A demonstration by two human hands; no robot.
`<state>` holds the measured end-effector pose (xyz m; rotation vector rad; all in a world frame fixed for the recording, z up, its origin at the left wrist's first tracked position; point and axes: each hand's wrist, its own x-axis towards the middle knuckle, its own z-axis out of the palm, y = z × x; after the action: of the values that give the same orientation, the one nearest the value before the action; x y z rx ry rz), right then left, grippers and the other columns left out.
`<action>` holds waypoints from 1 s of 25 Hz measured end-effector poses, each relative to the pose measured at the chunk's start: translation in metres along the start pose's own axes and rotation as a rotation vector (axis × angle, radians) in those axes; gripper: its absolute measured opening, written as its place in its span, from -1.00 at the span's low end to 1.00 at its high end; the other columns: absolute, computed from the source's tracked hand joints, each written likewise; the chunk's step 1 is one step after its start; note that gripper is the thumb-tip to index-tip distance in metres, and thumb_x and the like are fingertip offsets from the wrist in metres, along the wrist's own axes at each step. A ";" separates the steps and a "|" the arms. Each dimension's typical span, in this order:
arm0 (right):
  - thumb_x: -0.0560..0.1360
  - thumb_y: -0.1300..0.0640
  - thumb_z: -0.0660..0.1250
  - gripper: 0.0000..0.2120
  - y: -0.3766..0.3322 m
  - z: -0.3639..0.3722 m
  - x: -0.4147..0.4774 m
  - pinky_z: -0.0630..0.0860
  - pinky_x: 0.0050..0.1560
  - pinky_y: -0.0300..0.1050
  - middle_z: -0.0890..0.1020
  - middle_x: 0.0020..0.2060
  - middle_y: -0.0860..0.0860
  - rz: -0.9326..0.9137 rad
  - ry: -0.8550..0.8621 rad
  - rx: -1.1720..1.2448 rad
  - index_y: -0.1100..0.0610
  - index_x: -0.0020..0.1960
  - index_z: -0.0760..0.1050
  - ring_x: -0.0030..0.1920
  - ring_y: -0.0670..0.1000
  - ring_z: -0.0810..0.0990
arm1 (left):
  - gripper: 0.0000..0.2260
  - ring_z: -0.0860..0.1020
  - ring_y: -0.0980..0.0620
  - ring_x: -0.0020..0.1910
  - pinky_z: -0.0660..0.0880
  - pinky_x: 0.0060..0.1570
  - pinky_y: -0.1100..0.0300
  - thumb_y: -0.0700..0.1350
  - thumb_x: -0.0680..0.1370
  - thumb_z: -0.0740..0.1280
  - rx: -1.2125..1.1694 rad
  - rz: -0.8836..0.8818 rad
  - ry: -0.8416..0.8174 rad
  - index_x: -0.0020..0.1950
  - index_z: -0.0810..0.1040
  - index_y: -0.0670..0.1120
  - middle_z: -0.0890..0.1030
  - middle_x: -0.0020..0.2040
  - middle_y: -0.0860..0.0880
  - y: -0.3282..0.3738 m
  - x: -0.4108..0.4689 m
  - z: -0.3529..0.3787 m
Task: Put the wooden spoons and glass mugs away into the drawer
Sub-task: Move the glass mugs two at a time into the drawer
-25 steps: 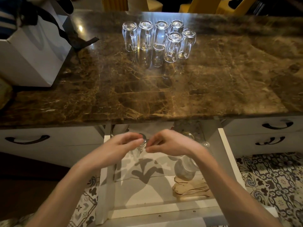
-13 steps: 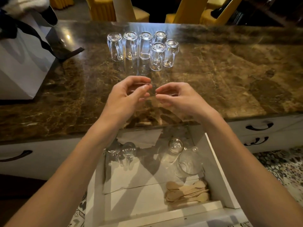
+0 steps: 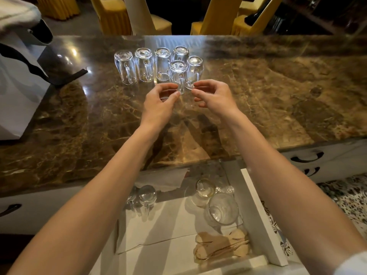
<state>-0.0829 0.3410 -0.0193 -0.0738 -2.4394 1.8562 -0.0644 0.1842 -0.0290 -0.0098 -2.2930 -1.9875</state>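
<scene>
Several glass mugs stand upside down in a cluster on the brown marble counter (image 3: 79, 126); the nearest mug (image 3: 178, 73) is just beyond my fingertips. My left hand (image 3: 160, 104) and my right hand (image 3: 213, 96) hover side by side over the counter with loosely curled fingers, holding nothing. Below, the open drawer (image 3: 260, 213) holds several glass mugs, such as one at the left (image 3: 147, 197) and one lying at the right (image 3: 221, 209). Wooden spoons (image 3: 220, 246) are piled at the drawer's front right.
A white paper bag with black handles (image 3: 17, 86) stands at the counter's left end. Yellow-covered chairs (image 3: 113, 14) line the far side. Closed drawers with dark handles (image 3: 306, 157) flank the open one. Patterned floor tiles (image 3: 347, 199) show at the right.
Both hands rose out of the drawer and moved forward over the counter up to the mug cluster, leaving a mug behind at the drawer's left. The view tilted up.
</scene>
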 end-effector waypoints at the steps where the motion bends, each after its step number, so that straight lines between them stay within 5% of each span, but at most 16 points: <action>1: 0.46 0.18 0.42 -0.78 0.002 -0.001 0.006 0.58 -0.28 -0.26 0.65 -0.06 0.04 0.005 0.022 -0.006 0.14 0.09 0.54 -0.21 -0.11 0.63 | -0.84 0.59 0.07 0.08 0.54 0.14 0.01 -0.13 0.52 0.36 0.002 -0.021 -0.004 0.09 0.55 0.02 0.62 0.05 0.02 -0.005 0.007 0.004; 6: 0.47 0.19 0.41 -0.62 0.009 -0.002 0.034 0.58 0.08 0.03 0.58 0.15 0.13 0.062 0.113 -0.057 0.23 0.25 0.46 0.13 0.08 0.58 | -0.64 0.54 0.08 0.15 0.50 0.20 0.06 -0.09 0.53 0.35 0.066 -0.125 -0.044 0.33 0.47 -0.06 0.58 0.18 0.00 -0.020 0.034 0.020; 10: 0.47 0.21 0.41 -0.62 0.012 -0.001 0.048 0.57 0.11 0.05 0.60 0.13 0.14 0.099 0.132 -0.054 0.24 0.26 0.46 0.10 0.07 0.59 | -0.63 0.53 0.15 0.09 0.43 0.06 0.33 -0.07 0.53 0.34 0.138 -0.107 -0.022 0.33 0.47 -0.05 0.58 0.17 0.05 -0.025 0.048 0.027; 14: 0.47 0.17 0.42 -0.66 0.014 -0.001 0.059 0.58 0.11 0.01 0.63 0.09 0.10 0.110 0.106 -0.114 0.21 0.21 0.50 0.08 0.03 0.60 | -0.64 0.54 0.11 0.16 0.46 0.22 0.19 -0.13 0.54 0.34 0.091 -0.124 -0.039 0.33 0.46 -0.12 0.59 0.19 -0.02 -0.027 0.055 0.039; 19: 0.45 0.11 0.44 -0.71 0.015 0.000 0.068 0.58 0.10 -0.01 0.67 0.01 0.05 0.119 0.118 -0.187 0.17 0.13 0.56 0.01 -0.02 0.62 | -0.67 0.53 0.15 0.04 0.42 0.06 0.29 -0.07 0.53 0.35 0.254 -0.073 -0.025 0.28 0.49 -0.07 0.60 0.10 0.02 -0.025 0.059 0.045; 25: 0.45 0.10 0.44 -0.80 0.014 0.007 0.073 0.53 0.15 -0.03 0.69 -0.02 0.04 0.105 0.138 -0.354 0.13 0.05 0.62 0.03 0.00 0.62 | -0.68 0.52 0.04 0.15 0.38 0.06 0.29 -0.08 0.53 0.36 0.417 0.031 0.055 0.27 0.51 -0.10 0.56 0.19 -0.09 -0.025 0.064 0.048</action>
<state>-0.1558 0.3440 -0.0322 -0.3433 -2.6773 1.3763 -0.1337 0.2235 -0.0548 0.0423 -2.6008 -1.4407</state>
